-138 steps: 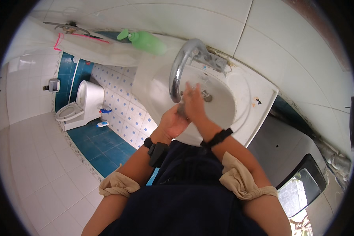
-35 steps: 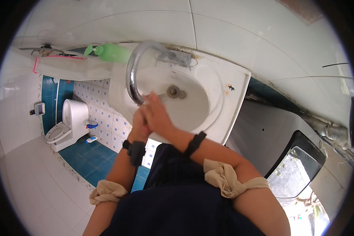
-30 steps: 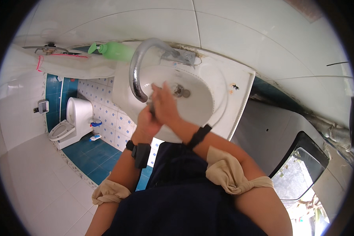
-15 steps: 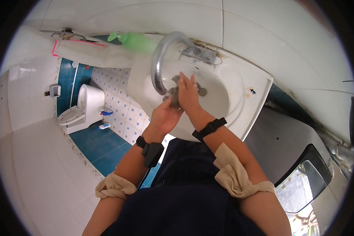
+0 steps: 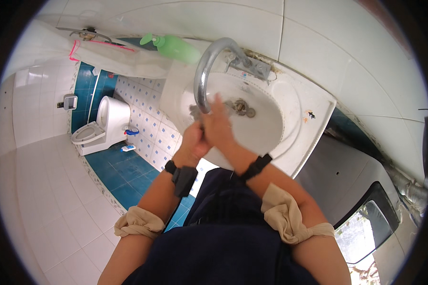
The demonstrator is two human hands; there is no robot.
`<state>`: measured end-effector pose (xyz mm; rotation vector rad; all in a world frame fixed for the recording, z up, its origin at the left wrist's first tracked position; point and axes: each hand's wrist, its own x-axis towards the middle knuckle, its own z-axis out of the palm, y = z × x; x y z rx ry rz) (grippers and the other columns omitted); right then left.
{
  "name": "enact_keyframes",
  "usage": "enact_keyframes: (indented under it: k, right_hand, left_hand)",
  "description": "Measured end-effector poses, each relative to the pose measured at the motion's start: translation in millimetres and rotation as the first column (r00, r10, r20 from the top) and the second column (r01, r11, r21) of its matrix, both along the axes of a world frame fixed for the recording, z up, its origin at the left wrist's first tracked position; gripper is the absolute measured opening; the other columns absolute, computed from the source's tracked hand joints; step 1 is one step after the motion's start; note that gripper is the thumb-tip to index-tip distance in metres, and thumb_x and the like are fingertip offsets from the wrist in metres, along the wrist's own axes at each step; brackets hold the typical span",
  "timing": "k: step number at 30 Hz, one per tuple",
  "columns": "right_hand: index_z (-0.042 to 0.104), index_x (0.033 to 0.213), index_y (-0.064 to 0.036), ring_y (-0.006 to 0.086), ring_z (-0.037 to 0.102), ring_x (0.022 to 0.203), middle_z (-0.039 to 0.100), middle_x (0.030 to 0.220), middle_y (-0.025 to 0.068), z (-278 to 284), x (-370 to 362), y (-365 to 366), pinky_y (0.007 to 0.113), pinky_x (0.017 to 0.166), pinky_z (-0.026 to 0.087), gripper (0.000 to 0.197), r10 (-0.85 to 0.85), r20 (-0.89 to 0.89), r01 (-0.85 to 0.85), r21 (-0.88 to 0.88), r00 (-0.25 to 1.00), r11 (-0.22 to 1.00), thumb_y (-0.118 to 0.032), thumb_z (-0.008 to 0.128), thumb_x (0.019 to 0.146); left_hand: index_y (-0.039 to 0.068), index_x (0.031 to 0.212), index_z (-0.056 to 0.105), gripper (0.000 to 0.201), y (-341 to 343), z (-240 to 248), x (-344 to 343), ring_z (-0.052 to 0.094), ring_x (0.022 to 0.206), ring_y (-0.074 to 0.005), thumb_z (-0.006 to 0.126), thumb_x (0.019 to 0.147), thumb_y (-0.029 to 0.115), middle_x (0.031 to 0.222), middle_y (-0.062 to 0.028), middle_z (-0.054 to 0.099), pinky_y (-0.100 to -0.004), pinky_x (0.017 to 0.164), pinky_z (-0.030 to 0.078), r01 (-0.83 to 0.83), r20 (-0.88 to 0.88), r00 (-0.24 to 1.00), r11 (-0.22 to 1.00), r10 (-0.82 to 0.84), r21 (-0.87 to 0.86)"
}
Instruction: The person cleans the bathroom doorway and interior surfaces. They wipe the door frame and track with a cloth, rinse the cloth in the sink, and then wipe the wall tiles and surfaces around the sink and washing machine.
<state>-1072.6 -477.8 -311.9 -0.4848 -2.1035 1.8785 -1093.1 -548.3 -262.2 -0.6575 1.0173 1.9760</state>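
Over the white washbasin (image 5: 264,137), my two hands are pressed together around a crumpled grey cloth (image 5: 195,112), just below the spout of the curved metal faucet (image 5: 202,80). My left hand (image 5: 193,141) is closed about the cloth from the left and below. Lying against it from the right, my right hand (image 5: 218,127) has its fingers pointing up toward the spout and blurred by motion. Most of the cloth is hidden between the palms. Behind the hands, the round drain (image 5: 241,107) shows in the bowl, with a small round dark disc (image 5: 250,112) beside it.
A green pump bottle (image 5: 176,49) stands at the basin's back left corner. Left of the basin, a white toilet (image 5: 110,121) stands on the tiled floor, with a white bottle (image 5: 128,148) near it. A grey washing machine (image 5: 337,173) is on the right.
My hands have shifted slightly left and down against the basin. The right hand has slid along the left, and less of the cloth shows. The drain is now uncovered to view.
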Motion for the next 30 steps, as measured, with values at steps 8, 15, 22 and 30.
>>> enact_keyframes:
  k: [8,15,22,30]
  right_hand:
    - [0.053,0.116,0.0047,0.0473,0.032,0.125,0.038,0.13,0.0333,-6.5,13.9,-13.8,0.049,0.107,0.023,0.037,-0.042,-0.061,0.023,-0.279,0.997,0.96,-0.02,0.051,0.089]
    - [0.049,0.12,0.0082,0.0485,0.034,0.124,0.041,0.129,0.0292,24.3,25.0,-6.6,0.049,0.106,0.026,0.036,0.115,-0.128,-0.106,0.075,0.985,0.992,-0.011,0.043,0.09]
    - [0.045,0.125,0.0068,0.0472,0.031,0.125,0.042,0.131,0.0267,-16.6,1.8,7.9,0.05,0.104,0.026,0.04,0.047,-0.053,-0.049,-0.034,0.997,0.998,-0.015,0.042,0.091]
    - [0.048,0.125,0.0015,0.0477,0.028,0.127,0.031,0.136,0.0321,-19.6,-8.2,24.1,0.05,0.107,0.021,0.04,-0.08,0.1,0.127,-0.695,0.992,0.708,-0.017,0.047,0.09]
  left_hand:
    - [0.001,0.127,0.045,0.035,-22.7,-22.2,-6.6,0.053,0.111,-0.0236,0.039,0.095,0.016,0.123,-0.0126,0.054,-0.0381,0.097,0.043,0.1,0.006,0.995,0.995,-0.101,0.013]
    - [0.006,0.128,0.045,0.034,-38.9,-34.9,-16.5,0.053,0.111,-0.0204,0.042,0.094,0.013,0.123,-0.009,0.054,-0.0373,0.098,0.04,0.249,-0.173,0.965,0.89,-0.196,0.381]
    - [0.002,0.125,0.047,0.035,-4.4,-17.3,1.1,0.053,0.111,-0.022,0.039,0.096,0.019,0.122,-0.0117,0.055,-0.0379,0.097,0.042,-0.065,-0.085,0.994,0.998,0.064,-0.005]
    - [0.005,0.127,0.044,0.034,11.5,2.6,6.5,0.054,0.108,-0.0208,0.038,0.095,0.012,0.122,-0.0076,0.054,-0.0389,0.093,0.045,-0.047,-0.114,0.992,0.992,0.06,0.113]
